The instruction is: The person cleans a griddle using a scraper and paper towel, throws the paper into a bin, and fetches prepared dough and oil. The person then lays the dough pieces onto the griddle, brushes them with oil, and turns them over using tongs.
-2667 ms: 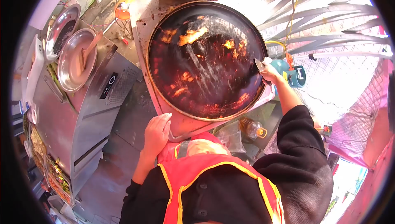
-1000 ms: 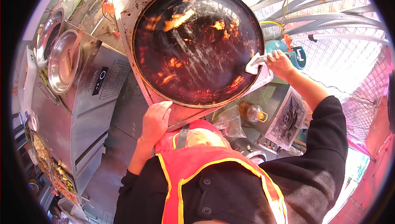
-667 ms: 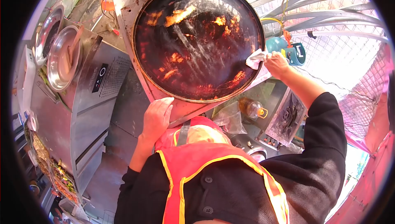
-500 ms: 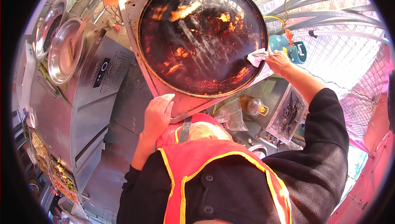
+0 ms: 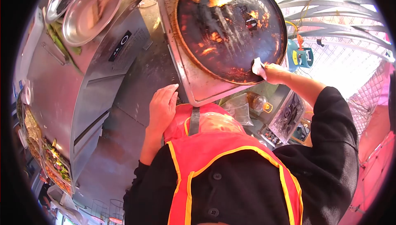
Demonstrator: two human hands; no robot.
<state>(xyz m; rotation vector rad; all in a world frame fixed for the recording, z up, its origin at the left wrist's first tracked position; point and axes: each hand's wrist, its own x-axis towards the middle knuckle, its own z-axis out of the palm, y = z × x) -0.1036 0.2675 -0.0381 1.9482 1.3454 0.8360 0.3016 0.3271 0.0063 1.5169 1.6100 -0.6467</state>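
A large round dark griddle (image 5: 231, 39) with a raised rim sits on a pale metal stand (image 5: 198, 92); smears and orange reflections mark its glossy surface. My right hand (image 5: 275, 74) pinches a crumpled white cloth (image 5: 258, 67) at the griddle's lower right, just inside the rim. The cloth overlaps the dark surface. My left hand (image 5: 162, 106) holds nothing. Its fingers are stretched out beside the stand's near corner, in front of my red apron (image 5: 222, 119).
Left is a steel counter (image 5: 57, 88) with a metal bowl (image 5: 78, 31) holding a wooden spatula (image 5: 105, 0), and green stalks (image 5: 57, 39). An oil bottle (image 5: 258, 102) and a gas burner (image 5: 286, 117) lie below right. A green gas cylinder (image 5: 301, 58) stands behind.
My right hand has moved the cloth down and inward along the griddle's right side. The view has shifted, so the griddle sits further right and higher. My left hand stays near the stand's corner.
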